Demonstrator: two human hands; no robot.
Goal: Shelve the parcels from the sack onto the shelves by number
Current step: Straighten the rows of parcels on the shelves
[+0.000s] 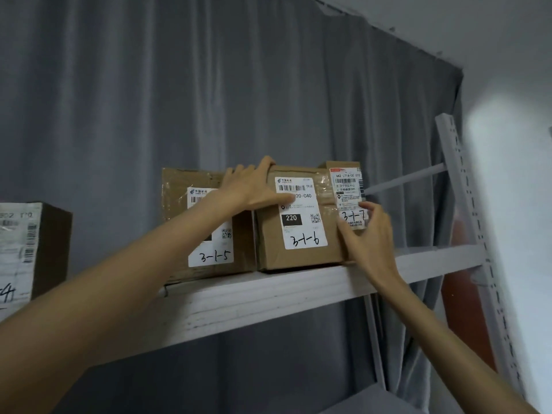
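Top shelf (268, 297): left hand (254, 186) steadies parcel 3-1-6 (301, 222), fingers hooked over its top edge. Right hand (370, 237) pinches parcel 3-1-7 (346, 186), touching 3-1-6's right side. Slide back squarely, label outward.

Both my bare arms reach up, one hand on each of two parcels.
My left arm stretches in from the lower left. My left hand (254, 186) grips the parcel marked 3-1-6 (268, 249) at its top left corner, fingers hooked over the top, thumb flat across the front. My right arm rises from the lower right. My right hand (369, 234), back toward me, holds the small parcel marked 3-1-7 (346, 186), thumb on its front, fingers bent round its right edge.
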